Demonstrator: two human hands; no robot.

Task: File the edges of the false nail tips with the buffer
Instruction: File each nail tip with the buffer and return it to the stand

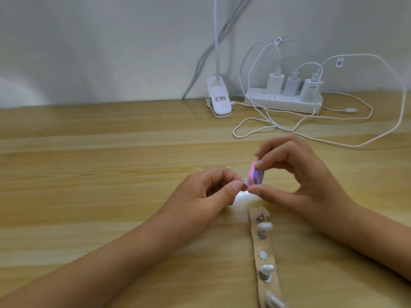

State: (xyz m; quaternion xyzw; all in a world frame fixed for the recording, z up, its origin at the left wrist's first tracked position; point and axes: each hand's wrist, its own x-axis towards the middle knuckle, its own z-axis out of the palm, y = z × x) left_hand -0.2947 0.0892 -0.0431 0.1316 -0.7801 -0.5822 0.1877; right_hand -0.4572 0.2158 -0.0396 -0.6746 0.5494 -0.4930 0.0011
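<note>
My right hand (295, 174) pinches a small pink, white and purple buffer block (323, 176) between thumb and fingers, held a little above the wooden table (111, 174). My left hand (206, 192) pinches a small false nail tip on its metal holder (311, 186) between thumb and forefinger, pressed against the buffer's lower left edge. The tip is mostly hidden by my fingertips. A beige strip (265, 261) runs along the table toward me below my right hand. It carries round metal discs and several pale nail tips (265, 226).
A white clip lamp base (219, 100) stands at the back by the wall. To its right lies a white power strip (283, 101) with three chargers, and its white cables (311, 132) loop over the table behind my hands.
</note>
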